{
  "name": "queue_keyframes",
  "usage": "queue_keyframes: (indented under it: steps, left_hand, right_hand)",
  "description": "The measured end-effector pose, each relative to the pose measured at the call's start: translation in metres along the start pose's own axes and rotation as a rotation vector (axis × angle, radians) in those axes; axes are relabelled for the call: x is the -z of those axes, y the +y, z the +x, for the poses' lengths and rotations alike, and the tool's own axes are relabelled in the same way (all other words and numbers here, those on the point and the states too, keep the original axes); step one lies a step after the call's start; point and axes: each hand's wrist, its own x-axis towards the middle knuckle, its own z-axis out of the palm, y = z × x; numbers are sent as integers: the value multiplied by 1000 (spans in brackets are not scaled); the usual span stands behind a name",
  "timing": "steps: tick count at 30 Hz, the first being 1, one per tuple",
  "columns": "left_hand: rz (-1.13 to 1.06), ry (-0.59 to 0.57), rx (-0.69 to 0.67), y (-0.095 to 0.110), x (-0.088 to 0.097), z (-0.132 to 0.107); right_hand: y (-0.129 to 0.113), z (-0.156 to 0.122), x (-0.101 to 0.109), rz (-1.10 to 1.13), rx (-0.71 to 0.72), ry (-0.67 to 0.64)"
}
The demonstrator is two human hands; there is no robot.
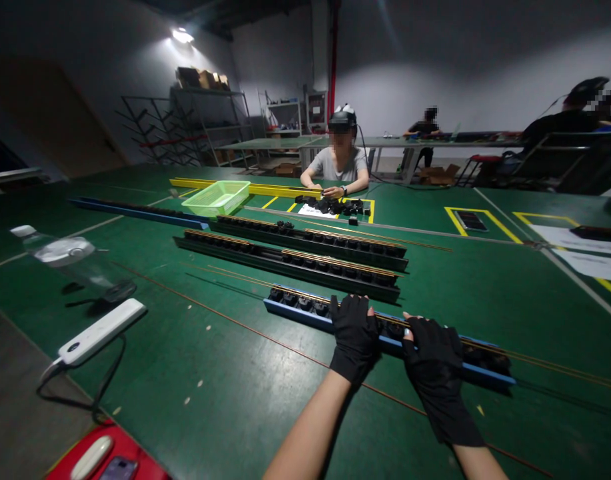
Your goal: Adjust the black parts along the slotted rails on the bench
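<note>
Both my hands wear black fingerless gloves and rest on a long blue rail (pixel 305 312) filled with small black parts, lying across the green table (pixel 210 360). My left hand (pixel 354 337) lies on the rail's middle with fingers curled over it. A little to the right, my right hand (pixel 435 360) grips the rail the same way. Thin brass rods run along the rail's top edge.
Two longer dark rails (pixel 285 260) with black parts lie further back. A green basket (pixel 216 197), a lying water bottle (pixel 75 260), a white power bank (pixel 101 331) with cable and a red tray (pixel 110 453) are at left. A person sits opposite handling black parts (pixel 330 203).
</note>
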Motion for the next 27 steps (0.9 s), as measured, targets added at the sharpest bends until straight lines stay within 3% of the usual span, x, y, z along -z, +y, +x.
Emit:
queue_keyframes:
  steps: [27]
  left_hand:
    - [-49, 60, 32, 2, 3, 2]
  right_hand:
    - [-1, 0, 1, -14, 8, 7]
